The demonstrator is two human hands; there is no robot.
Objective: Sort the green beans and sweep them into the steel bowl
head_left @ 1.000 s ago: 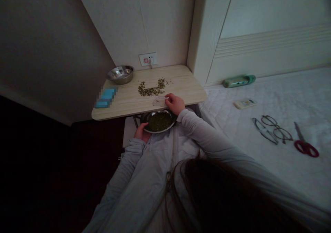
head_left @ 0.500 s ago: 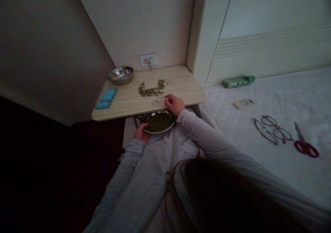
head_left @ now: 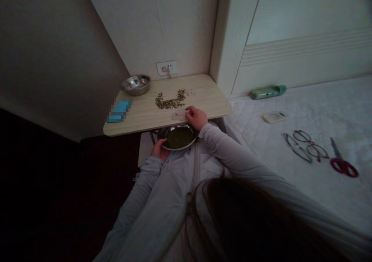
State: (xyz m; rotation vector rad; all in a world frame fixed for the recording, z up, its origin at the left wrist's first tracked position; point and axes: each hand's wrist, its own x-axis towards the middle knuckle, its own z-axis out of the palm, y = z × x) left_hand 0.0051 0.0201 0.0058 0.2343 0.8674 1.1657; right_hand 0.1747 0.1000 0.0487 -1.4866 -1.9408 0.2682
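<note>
My left hand [head_left: 159, 149] grips the left side of a metal bowl [head_left: 186, 147], thumb over its rim. The bowl sits at my lap, just under the table's front edge, and holds small dark green grains [head_left: 179, 136]. My right hand [head_left: 197, 117] rests at that edge, fingers curled and closed on the right side of a thin clear plastic piece [head_left: 178, 115] with a few dark specks on it. Just beyond lies a U-shaped spread of green grains [head_left: 168, 102] on the wooden table [head_left: 203, 95].
At the table's back left stands a second metal bowl [head_left: 136, 85], with a pixelated blue object [head_left: 119, 111] in front. A plug sits in the wall socket [head_left: 166, 68]. On the bed to the right lie a green case [head_left: 267, 92], a white remote [head_left: 275, 117], glasses [head_left: 316, 150] and red-handled scissors [head_left: 344, 166].
</note>
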